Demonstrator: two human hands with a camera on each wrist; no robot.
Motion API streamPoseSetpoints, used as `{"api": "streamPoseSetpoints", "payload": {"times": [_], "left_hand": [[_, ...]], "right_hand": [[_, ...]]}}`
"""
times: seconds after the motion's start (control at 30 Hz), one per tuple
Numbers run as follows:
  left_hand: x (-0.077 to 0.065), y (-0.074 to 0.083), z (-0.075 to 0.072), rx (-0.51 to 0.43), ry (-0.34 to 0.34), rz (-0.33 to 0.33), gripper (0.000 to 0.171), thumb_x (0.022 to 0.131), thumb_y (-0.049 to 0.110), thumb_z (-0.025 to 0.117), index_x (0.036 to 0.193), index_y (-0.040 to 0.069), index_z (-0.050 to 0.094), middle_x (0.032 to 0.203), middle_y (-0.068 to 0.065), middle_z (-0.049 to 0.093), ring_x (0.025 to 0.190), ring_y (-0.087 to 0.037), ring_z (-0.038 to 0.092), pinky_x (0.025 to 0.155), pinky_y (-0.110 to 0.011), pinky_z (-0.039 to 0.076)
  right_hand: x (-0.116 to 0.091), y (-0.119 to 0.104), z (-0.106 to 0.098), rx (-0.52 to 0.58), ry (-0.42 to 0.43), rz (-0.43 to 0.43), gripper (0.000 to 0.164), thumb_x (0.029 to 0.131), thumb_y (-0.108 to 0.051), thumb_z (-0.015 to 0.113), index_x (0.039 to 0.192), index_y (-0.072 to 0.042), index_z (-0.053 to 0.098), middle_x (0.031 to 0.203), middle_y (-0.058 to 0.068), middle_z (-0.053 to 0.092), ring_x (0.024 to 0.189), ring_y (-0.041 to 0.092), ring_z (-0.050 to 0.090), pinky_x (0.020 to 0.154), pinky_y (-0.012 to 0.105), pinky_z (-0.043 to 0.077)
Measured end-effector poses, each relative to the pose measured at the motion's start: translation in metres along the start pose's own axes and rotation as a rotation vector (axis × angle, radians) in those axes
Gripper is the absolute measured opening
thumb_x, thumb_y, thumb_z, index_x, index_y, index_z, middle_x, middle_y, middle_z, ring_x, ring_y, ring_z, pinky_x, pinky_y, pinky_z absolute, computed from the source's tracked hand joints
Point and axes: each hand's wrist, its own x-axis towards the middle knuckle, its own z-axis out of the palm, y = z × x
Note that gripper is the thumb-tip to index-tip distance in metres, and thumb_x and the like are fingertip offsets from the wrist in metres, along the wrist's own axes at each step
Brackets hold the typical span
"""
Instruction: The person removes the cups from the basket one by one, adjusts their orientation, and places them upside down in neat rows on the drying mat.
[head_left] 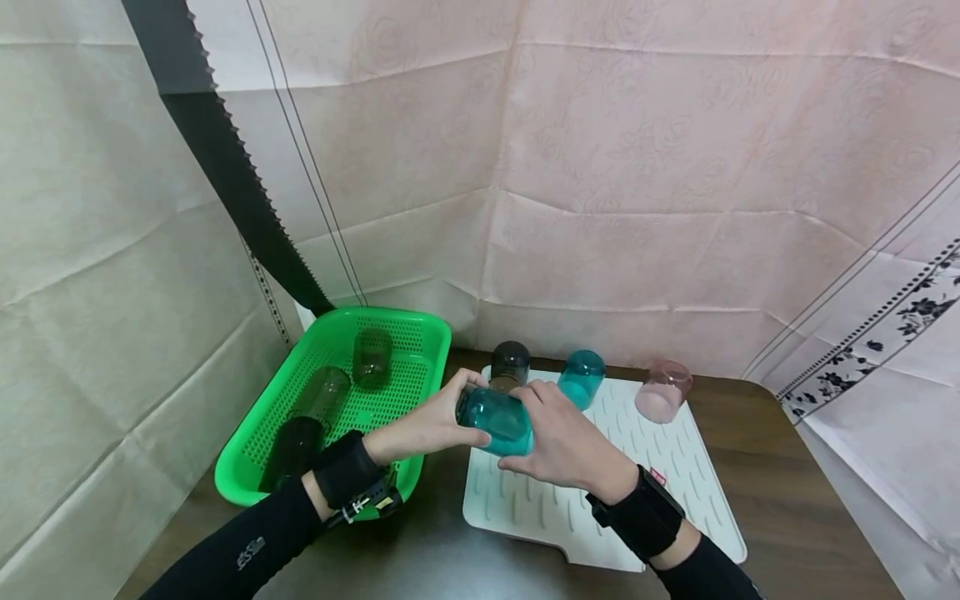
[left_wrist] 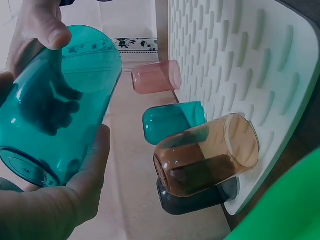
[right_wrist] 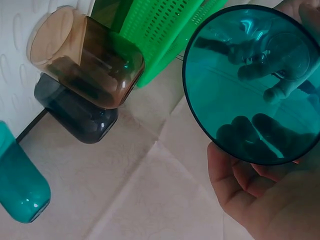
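Both hands hold a clear teal cup (head_left: 495,421), tilted on its side above the near-left part of the white drying tray. My left hand (head_left: 429,425) grips its base end, thumb along the near side. My right hand (head_left: 558,437) holds the end with the rim, fingers curled round it. In the right wrist view the round open mouth of the cup (right_wrist: 255,95) faces the camera, with fingers showing through the tinted wall. Behind it on the tray (head_left: 525,508) stand upturned cups: a brown one (left_wrist: 205,155), a black one (head_left: 510,358), a teal one (head_left: 582,377) and a pink one (head_left: 665,390).
To the left a green perforated basket (head_left: 247,462) contains several dark tinted cups (head_left: 372,358). Basket and tray rest on a dark wooden table (head_left: 795,500). Patterned cloth (head_left: 637,167) hangs behind the table and down both sides.
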Motion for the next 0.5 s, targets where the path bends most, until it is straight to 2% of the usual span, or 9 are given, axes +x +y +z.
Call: {"api": "streamPoseSetpoints", "payload": {"times": [0.13, 0.27, 0.37, 0.5], "left_hand": [[0.000, -0.003, 0.001, 0.007, -0.004, -0.001, 0.064, 0.083, 0.019, 0.070, 0.131, 0.008, 0.030, 0.124, -0.016, 0.038, 0.107, -0.033, 0.047, 0.084, -0.043, 0.049], [0.000, -0.005, -0.002, 0.008, -0.022, 0.017, 0.066, 0.084, 0.022, 0.070, 0.134, 0.008, 0.029, 0.125, -0.015, 0.037, 0.109, -0.034, 0.045, 0.085, -0.043, 0.048], [-0.003, -0.005, -0.008, 0.010, -0.049, 0.044, 0.070, 0.085, 0.027, 0.070, 0.139, 0.012, 0.027, 0.130, -0.014, 0.037, 0.114, -0.032, 0.044, 0.086, -0.043, 0.047], [-0.007, -0.002, -0.023, 0.025, -0.082, 0.083, 0.071, 0.086, 0.031, 0.069, 0.142, 0.013, 0.029, 0.139, -0.014, 0.035, 0.125, -0.031, 0.039, 0.090, -0.044, 0.046]], "right_hand": [[0.000, 0.000, 0.001, 0.002, -0.015, 0.010, 0.081, 0.068, -0.055, 0.079, 0.124, -0.003, 0.053, 0.114, 0.007, 0.055, 0.100, 0.019, 0.049, 0.084, 0.033, 0.049], [0.000, 0.002, 0.002, 0.005, 0.008, -0.006, 0.078, 0.068, -0.052, 0.080, 0.123, -0.004, 0.053, 0.113, 0.006, 0.055, 0.100, 0.019, 0.050, 0.084, 0.034, 0.049], [-0.003, 0.007, 0.004, 0.019, 0.039, -0.005, 0.077, 0.067, -0.050, 0.082, 0.122, -0.005, 0.053, 0.112, 0.005, 0.055, 0.101, 0.019, 0.050, 0.083, 0.034, 0.049], [-0.010, 0.017, 0.005, 0.056, 0.070, 0.047, 0.077, 0.066, -0.048, 0.082, 0.123, -0.006, 0.052, 0.114, 0.004, 0.053, 0.101, 0.018, 0.049, 0.079, 0.035, 0.049]]}}
